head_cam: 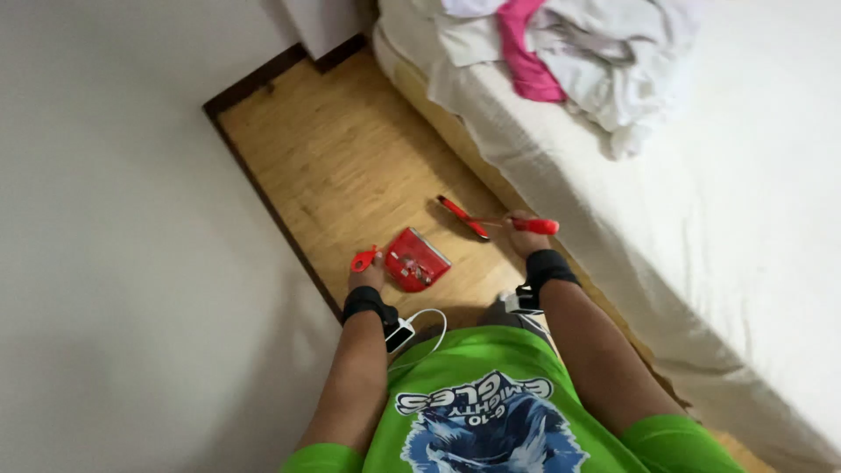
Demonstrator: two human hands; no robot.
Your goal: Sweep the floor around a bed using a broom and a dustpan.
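- My left hand is down on the wooden floor, fingers curled around a small red piece with a rounded end — I can't make out exactly what it is from up here.
- My right hand is closed on a red handle, and a thin shaft runs from it toward a second red tool lying slantwise on the floor; whether the two touch at the tip I can't tell.
- Between my hands sits the red case, flat on the boards, just beside my left hand. It looks open, with small pale and metallic bits showing inside, though they are too small to name.
- How far along: the case is out and some pieces are already out of it — one in each hand, one on the floor. As I judge it, whatever remains in the case is still to be handled.
- The bed runs along my right, with a heap of white and pink clothes at its far end.
- Both wrists wear black bands, and a white cable loops near my left one.
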